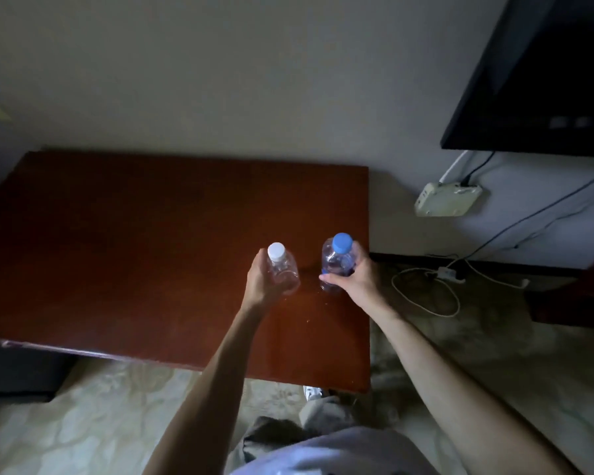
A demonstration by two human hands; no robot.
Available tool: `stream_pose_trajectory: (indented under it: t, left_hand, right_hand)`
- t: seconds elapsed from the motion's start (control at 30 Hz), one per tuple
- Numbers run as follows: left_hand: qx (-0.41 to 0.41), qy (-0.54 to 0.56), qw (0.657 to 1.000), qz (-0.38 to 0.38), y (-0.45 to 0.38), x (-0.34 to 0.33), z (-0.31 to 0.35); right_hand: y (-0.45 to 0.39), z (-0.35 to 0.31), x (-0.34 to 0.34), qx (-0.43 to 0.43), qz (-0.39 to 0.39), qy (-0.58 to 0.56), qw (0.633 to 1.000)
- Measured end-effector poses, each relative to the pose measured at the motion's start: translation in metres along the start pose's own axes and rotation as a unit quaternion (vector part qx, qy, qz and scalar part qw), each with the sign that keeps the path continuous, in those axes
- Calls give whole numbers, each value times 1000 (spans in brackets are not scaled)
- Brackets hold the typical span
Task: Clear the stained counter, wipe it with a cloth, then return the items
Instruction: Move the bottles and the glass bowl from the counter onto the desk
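Observation:
A dark red-brown wooden counter (134,241) fills the middle of the view. My left hand (261,286) grips a clear bottle with a white cap (277,252) from its left side. My right hand (355,279) grips a clear bottle with a blue cap (341,244) and a blue label from its right side. Both bottles are upright over the right part of the counter, close side by side. Whether their bases touch the wood I cannot tell. No cloth is in view. A few pale specks (309,320) lie on the wood near my left forearm.
A black wall-mounted screen (535,73) hangs at upper right above a white box (448,198) with cables. A power strip (450,273) and a looped white cord (426,293) lie on the floor right of the counter. Dark furniture (570,296) stands at far right.

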State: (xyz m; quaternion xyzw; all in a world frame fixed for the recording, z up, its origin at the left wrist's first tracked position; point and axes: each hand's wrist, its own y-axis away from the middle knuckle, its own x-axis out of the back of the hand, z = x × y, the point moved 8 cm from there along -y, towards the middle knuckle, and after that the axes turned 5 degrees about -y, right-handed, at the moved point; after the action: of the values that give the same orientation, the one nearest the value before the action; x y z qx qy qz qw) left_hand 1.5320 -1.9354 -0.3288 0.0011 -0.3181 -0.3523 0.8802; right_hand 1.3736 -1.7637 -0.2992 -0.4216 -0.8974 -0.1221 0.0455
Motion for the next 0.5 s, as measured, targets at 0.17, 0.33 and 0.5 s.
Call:
stream_pose_trajectory:
  t: [0.17,0.33,0.5]
  left_hand:
    - [-27,-32,999,-30,-14,-13,-14]
    - [-45,-54,997,-44,-22,-17,-14]
    - [-53,-116,989,-77,-28,-18,-28]
  right_hand:
    - [-6,10,-1,0,25,18,1000]
    - [-6,21,-7,-12,47,45,998]
    - [8,37,-7,-41,65,38,996]
